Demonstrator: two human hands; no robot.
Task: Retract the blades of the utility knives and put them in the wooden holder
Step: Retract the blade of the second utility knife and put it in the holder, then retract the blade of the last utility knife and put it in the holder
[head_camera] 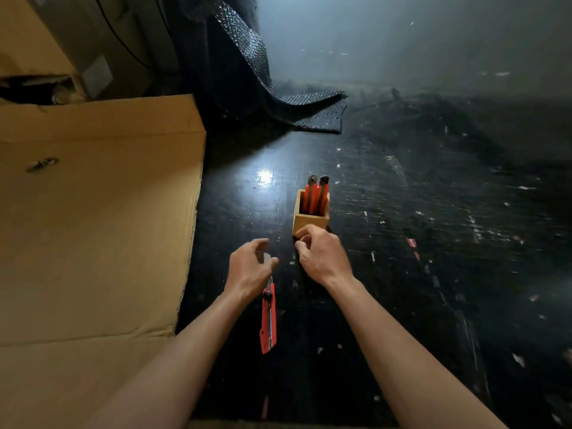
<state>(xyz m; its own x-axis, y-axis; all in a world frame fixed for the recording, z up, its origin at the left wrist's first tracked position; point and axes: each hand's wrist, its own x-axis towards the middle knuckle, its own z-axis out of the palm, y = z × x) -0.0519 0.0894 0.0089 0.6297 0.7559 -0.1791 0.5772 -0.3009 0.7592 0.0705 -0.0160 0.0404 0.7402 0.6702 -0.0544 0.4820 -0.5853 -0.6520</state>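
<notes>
A red utility knife [268,317] lies lengthwise on the dark table [402,274], tip under the open, empty left hand [247,270], nearer than the loosely curled, empty right hand [322,253].

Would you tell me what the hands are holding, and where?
Neither hand grips anything; left hand hovers over the red utility knife, right hand by the wooden holder.

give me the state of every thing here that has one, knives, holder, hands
wooden holder: upright on the dark table, two knives inside
two red knives in the holder: standing on end, leaning back
red knife on the table: lying flat, blade out under the left hand
left hand: fingers curled over the blade end, grip unclear
right hand: curled at the holder's base, holding nothing visible
</notes>
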